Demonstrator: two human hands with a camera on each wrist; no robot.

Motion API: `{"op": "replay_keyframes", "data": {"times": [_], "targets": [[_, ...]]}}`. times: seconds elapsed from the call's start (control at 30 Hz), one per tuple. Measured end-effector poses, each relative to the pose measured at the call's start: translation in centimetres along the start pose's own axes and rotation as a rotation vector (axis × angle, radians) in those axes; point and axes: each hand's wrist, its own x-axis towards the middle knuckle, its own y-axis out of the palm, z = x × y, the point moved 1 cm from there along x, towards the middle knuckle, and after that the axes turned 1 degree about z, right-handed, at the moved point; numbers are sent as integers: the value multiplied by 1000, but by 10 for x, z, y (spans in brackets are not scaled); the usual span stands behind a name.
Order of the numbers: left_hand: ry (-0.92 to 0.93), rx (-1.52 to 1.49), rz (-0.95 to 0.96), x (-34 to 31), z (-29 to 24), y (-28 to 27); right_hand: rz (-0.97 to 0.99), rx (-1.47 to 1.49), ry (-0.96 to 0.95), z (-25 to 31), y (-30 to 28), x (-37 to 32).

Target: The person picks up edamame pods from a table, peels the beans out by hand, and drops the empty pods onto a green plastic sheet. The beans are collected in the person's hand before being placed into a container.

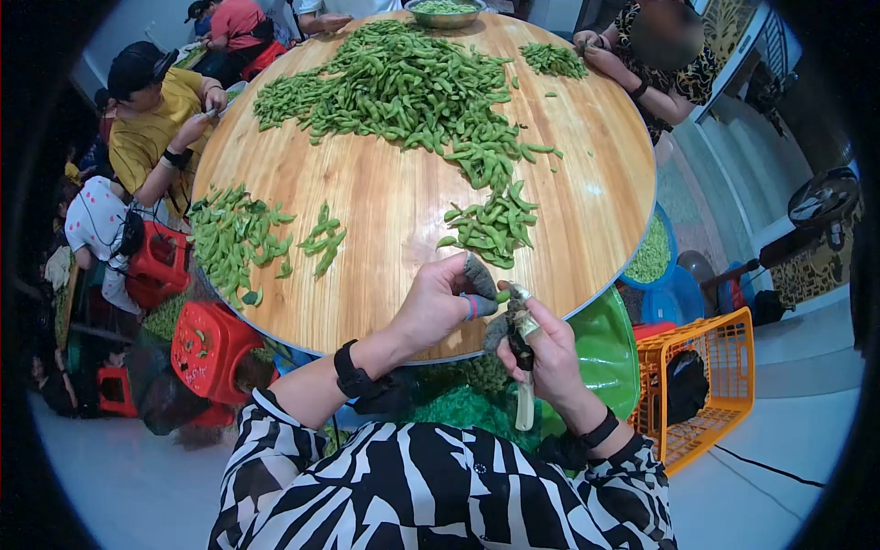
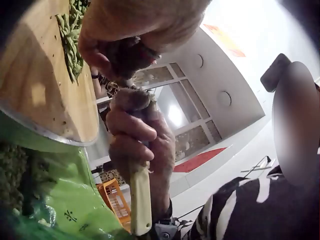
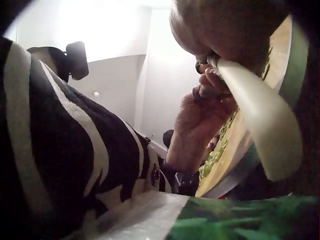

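My left hand point(image 1: 431, 307), with dark coverings on its thumb and finger, pinches a small green pod point(image 1: 502, 296) just beyond the table's near edge. Close against it, my right hand point(image 1: 553, 359) grips a tool with a pale handle point(image 1: 524, 405); its working end is hidden among the fingers. In the left wrist view the fingers of my right hand point(image 2: 132, 132) curl round the tool, its handle point(image 2: 141, 200) hanging down. The right wrist view shows the handle point(image 3: 265, 120) large, beside my left hand point(image 3: 192, 127). Green pods point(image 1: 490, 225) lie on the table ahead.
The round wooden table point(image 1: 376, 266) carries a big pod heap point(image 1: 403, 82) and smaller piles. A green basin point(image 1: 600, 353) and orange crate point(image 1: 697, 385) stand to the right, red stools point(image 1: 213, 353) to the left. Several people sit around, one in yellow point(image 1: 151, 119).
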Motion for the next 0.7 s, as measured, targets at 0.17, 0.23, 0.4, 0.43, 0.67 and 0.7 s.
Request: {"op": "replay_keyframes", "data": {"times": [0.17,0.23,0.4,0.43,0.67,0.7], "targets": [[8,-51,-30,-1,5,2,22,4,10,-6,-5,0],[5,-68,-31,-1,5,1,34,-1,26,-3,-3,0],[29,-104,-39,-5,1,6,49,21,-26,-2,-2,0],[29,-104,-40,-5,3,6,49,22,-25,-4,-3,0],[-46,-193,-1,-4,14,0,28,-164,-135,-9,-8,1],[-106,-306,33,-3,16,-2,36,-120,-122,-7,-9,0]]}}
